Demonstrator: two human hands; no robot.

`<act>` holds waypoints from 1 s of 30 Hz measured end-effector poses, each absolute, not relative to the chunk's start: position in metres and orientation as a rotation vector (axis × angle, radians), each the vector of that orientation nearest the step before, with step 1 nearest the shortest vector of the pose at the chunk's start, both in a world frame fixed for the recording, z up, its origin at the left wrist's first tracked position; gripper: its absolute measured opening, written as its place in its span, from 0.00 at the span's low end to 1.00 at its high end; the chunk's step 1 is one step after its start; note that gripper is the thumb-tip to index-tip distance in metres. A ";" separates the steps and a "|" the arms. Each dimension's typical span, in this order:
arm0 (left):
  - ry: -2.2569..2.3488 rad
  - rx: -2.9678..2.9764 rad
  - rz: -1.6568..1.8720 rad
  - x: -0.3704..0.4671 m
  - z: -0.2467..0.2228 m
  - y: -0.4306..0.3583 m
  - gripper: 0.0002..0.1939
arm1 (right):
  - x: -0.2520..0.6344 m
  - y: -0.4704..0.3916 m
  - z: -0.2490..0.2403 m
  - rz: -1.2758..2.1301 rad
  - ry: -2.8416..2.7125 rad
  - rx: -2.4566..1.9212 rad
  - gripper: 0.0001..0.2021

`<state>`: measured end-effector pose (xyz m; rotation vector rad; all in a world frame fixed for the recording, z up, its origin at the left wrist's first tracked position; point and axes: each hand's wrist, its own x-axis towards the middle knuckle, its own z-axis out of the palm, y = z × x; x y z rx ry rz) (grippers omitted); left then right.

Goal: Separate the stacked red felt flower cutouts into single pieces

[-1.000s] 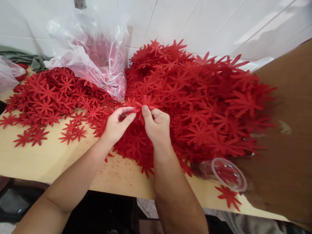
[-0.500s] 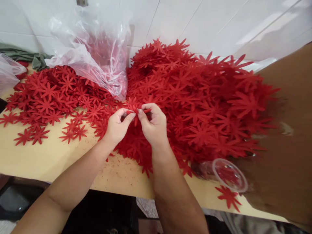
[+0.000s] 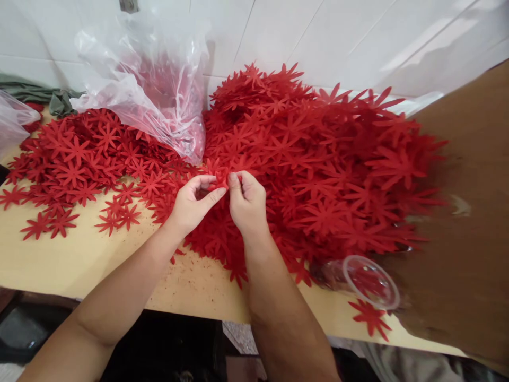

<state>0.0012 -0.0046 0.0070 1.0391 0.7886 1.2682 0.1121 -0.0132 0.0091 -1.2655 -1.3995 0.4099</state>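
A red flower-shaped cutout [image 3: 220, 179] with narrow petals is between my two hands, partly hidden by the fingers. My left hand [image 3: 194, 202] pinches its left side between thumb and fingers. On its right side, my right hand [image 3: 247, 200] has thumb and forefinger pressed together, the other fingers curled. Both hands are over the front of a big heap of similar red cutouts [image 3: 310, 175]. Farther left lies a lower heap of the same cutouts [image 3: 73, 172], several of them loose on the tabletop [image 3: 131, 270].
A clear plastic bag [image 3: 159, 101] with red contents stands against the white tiled wall [image 3: 270, 32]. At right, a clear plastic cup [image 3: 371, 284] lies on its side by a single cutout [image 3: 369, 318]. A brown cardboard sheet [image 3: 465, 228] borders the heap. Green cloth [image 3: 59, 101] is at far left.
The petals between my hands are bunched closer together than before. My right hand has turned slightly, its fingers more closed. The whole view has shifted a little.
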 end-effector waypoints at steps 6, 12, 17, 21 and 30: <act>0.796 1.052 1.266 0.000 0.004 -0.001 0.12 | 0.107 -0.014 0.008 0.399 -1.392 -1.270 0.19; 0.872 1.066 1.220 0.000 0.003 -0.002 0.08 | 0.116 -0.010 0.007 0.265 -1.244 -1.226 0.14; 0.936 1.065 1.233 0.001 0.005 -0.003 0.07 | 0.137 0.002 0.001 0.383 -0.935 -1.150 0.12; 0.920 1.084 1.246 0.000 0.005 -0.003 0.08 | 0.135 0.003 0.001 0.480 -0.976 -1.094 0.13; 0.879 1.059 1.271 -0.002 0.004 -0.002 0.05 | 0.133 0.000 -0.003 0.245 -1.146 -1.266 0.10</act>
